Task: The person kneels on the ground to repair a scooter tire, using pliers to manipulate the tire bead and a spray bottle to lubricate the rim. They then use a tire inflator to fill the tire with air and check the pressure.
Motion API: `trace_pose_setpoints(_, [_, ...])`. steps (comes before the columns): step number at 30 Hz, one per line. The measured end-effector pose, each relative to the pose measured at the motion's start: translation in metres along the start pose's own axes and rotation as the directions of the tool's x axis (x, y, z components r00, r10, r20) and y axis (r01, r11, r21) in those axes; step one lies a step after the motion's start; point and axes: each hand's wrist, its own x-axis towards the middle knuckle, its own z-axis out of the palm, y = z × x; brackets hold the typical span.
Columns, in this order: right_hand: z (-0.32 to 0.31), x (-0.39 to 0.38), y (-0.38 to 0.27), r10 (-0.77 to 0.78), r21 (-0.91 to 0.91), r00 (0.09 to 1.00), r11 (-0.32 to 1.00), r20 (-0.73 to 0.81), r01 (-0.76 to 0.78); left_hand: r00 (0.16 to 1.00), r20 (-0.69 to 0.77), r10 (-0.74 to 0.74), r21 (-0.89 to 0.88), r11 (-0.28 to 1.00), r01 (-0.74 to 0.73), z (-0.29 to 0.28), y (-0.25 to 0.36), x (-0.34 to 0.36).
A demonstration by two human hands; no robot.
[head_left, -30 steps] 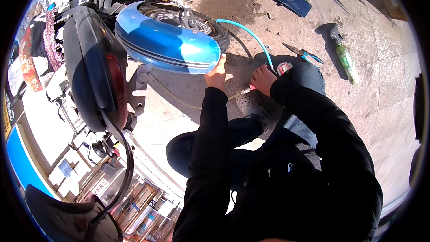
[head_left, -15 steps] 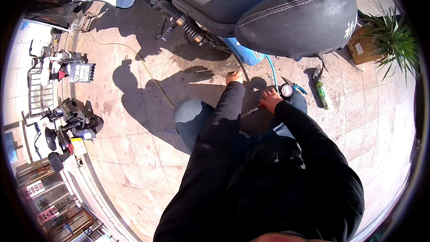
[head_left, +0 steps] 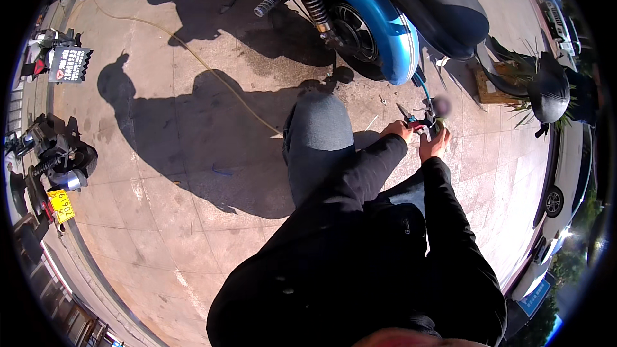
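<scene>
Both hands meet in front of my knees, at a tyre inflator gun (head_left: 418, 126) with red parts. My left hand (head_left: 400, 131) is closed around its red part. Close beside it, my right hand (head_left: 434, 146) has its fingers and thumb closed about the same tool's dark end. A round gauge (head_left: 441, 106), smeared by motion, shows just beyond the right fingers. From there a blue hose (head_left: 426, 92) runs up toward the scooter. Pliers with blue handles (head_left: 405, 113) lie beyond the left hand, partly hidden. Something green shows behind the right fingers, too covered to name.
A blue scooter's rear fender (head_left: 403, 48) and wheel (head_left: 352, 33) stand ahead, its black seat (head_left: 437, 9) to the right. A yellow hose (head_left: 218, 72) crosses the paving. A cardboard box (head_left: 495, 90) with a plant is at right; a parked scooter (head_left: 58, 154) at left.
My left hand has moved right, from the ground under the scooter to the inflator gun. My right hand has also shifted right. The view has turned, and the scooter's rear wheel now shows.
</scene>
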Motion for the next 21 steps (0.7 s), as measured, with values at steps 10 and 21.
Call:
trace_pose_setpoints(10, [0.047,0.041,0.005,0.025,0.652,0.687,-0.342,0.726,-0.677,0.998,0.001,0.070,-0.034,0.997,-0.070,-0.017,0.030,-0.025])
trace_pose_setpoints(21, [0.016,0.027,-0.025,0.177,0.658,0.637,-0.285,0.750,-0.697,0.627,-0.773,0.099,-0.244,0.865,-0.439,-0.279,-0.115,0.063])
